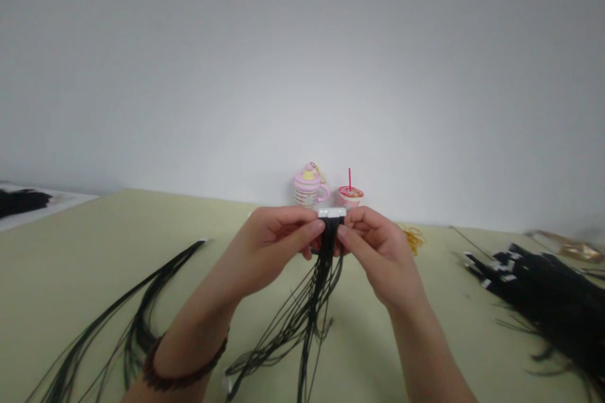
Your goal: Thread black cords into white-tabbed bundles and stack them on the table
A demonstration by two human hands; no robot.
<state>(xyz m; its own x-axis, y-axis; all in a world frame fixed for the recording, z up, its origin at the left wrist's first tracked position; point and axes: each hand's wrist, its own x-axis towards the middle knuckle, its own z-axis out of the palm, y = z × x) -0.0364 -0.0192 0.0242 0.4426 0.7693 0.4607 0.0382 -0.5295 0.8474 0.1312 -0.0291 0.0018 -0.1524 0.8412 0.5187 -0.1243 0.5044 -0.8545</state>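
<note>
Between my two hands, at the middle of the view, a white connector is held up with a bundle of thin black wires hanging from it. My left hand pinches the connector and the top of the wires from the left side. Opposite it, my right hand pinches the right side, thumb against the wires. The wires fan out downward toward the table, and a small whitish end shows at lower left. The fingers behind the connector are partly hidden.
On the left lies another black wire harness. A large pile of black wires with white connectors sits at right, near yellow rubber bands. A pink lidded cup and a small cup with a red straw stand by the wall.
</note>
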